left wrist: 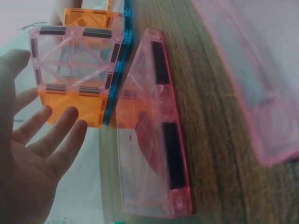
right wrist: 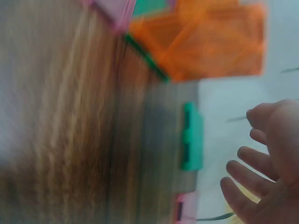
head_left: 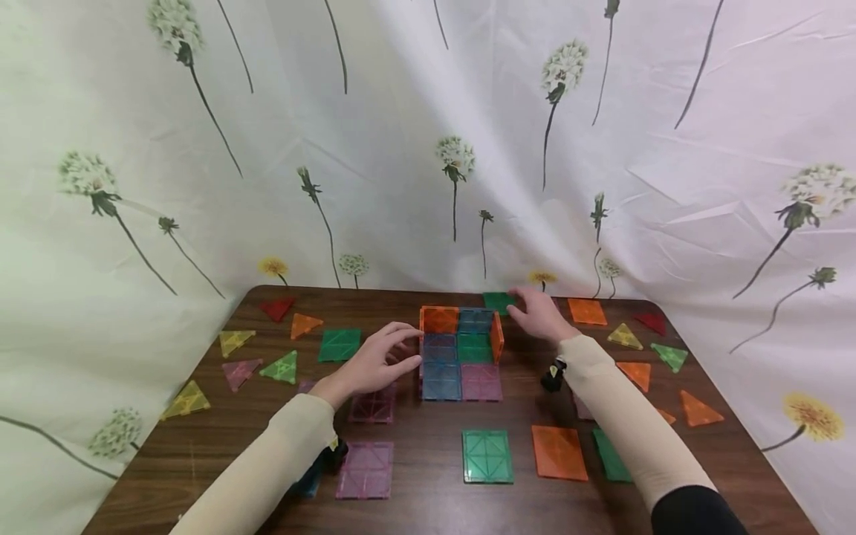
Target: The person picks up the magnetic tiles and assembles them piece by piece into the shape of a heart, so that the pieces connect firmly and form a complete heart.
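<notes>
A small structure of translucent square tiles stands at mid-table, its floor made of blue tiles (head_left: 442,382), a green tile (head_left: 474,348) and a purple tile (head_left: 481,382). Orange (head_left: 441,321) and blue (head_left: 477,322) tiles stand upright along its back, and an orange tile (head_left: 498,338) forms a right wall. On its left side a pink tile (left wrist: 72,60) and an orange tile (left wrist: 77,108) stand upright. My left hand (head_left: 377,360) is beside that wall, fingers loosely bent and holding nothing. My right hand (head_left: 540,316), empty with fingers spread, is near a flat green tile (head_left: 497,301) behind the structure.
Triangular tiles such as a yellow one (head_left: 188,400) and an orange one (head_left: 700,409) lie on both sides. Nearer squares include green (head_left: 487,456), orange (head_left: 559,452) and purple (head_left: 365,470) ones. A flower-printed cloth (head_left: 401,186) hangs behind the table.
</notes>
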{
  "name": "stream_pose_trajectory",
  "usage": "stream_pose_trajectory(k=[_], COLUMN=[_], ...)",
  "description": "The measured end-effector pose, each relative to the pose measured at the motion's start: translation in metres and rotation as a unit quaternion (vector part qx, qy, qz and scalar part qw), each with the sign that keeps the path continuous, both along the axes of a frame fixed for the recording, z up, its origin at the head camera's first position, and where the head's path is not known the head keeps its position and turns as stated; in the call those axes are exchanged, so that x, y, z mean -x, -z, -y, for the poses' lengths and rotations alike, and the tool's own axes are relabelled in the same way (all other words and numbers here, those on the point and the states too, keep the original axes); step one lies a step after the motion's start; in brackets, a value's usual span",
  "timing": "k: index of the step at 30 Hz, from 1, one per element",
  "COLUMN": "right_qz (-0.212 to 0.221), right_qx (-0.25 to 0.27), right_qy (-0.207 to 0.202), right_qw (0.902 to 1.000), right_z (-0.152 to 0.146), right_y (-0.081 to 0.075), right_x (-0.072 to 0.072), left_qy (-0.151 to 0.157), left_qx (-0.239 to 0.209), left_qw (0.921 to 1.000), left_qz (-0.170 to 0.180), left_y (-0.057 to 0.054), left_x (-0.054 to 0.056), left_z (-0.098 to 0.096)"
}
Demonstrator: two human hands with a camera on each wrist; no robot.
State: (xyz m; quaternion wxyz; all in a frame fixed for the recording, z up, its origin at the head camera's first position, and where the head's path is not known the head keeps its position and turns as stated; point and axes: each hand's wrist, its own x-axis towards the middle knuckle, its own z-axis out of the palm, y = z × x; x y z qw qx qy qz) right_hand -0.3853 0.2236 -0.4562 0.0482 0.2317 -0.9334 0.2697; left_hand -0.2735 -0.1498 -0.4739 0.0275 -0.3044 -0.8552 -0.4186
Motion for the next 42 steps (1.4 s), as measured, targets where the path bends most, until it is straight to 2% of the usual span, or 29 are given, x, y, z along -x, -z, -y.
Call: stream_pose_trajectory(k=[3,7,12,15,18,24,27,32,36,40,42], right_qz=[0.002,-0.002,0.015,0.021,0.02,0.041,0.055,0.06,0.023,-0.04,-0.058], right_qx=[-0.041,-0.098,-0.161,-0.182,-0.184,-0.164,-0.153,-0.144,-0.12,-0.095,-0.083], right_qy=[0.0,-0.015,-0.029,-0.031,-0.037,-0.044,-0.033,0.015,0.047,0.033,0.026], right_qw=[0.9992,0.9951,0.9865,0.9827,0.9821,0.9846,0.9861,0.9877,0.9914,0.9941,0.9945], right_z=[-0.002,-0.003,-0.002,-0.002,-0.002,-0.004,-0.004,-0.005,-0.008,-0.011,-0.011], right_y=[0.009,0.018,0.023,0.024,0.023,0.019,0.018,0.018,0.013,0.002,-0.004], right_x=[0.014,0.026,0.026,0.024,0.023,0.024,0.023,0.022,0.022,0.02,0.017], left_qy=[0.002,0.005,0.012,0.013,0.011,0.009,0.011,0.012,0.005,-0.007,-0.011], left_qx=[-0.002,-0.006,-0.012,-0.019,-0.028,-0.039,-0.042,-0.039,-0.032,-0.024,-0.022], left_qw=[1.0,0.9999,0.9996,0.9991,0.9984,0.9981,0.9979,0.998,0.9984,0.9988,0.9988], left_qz=[0.007,0.011,0.021,0.036,0.048,0.048,0.048,0.049,0.046,0.043,0.042], left_y=[0.001,0.004,0.007,0.008,0.009,0.009,0.008,0.007,0.006,0.004,0.003], left_x=[0.0,0.0,-0.002,-0.003,-0.005,-0.004,-0.003,-0.002,-0.002,-0.001,0.0], left_z=[-0.002,-0.006,-0.01,-0.011,-0.01,-0.008,-0.007,-0.006,-0.004,0.0,0.002])
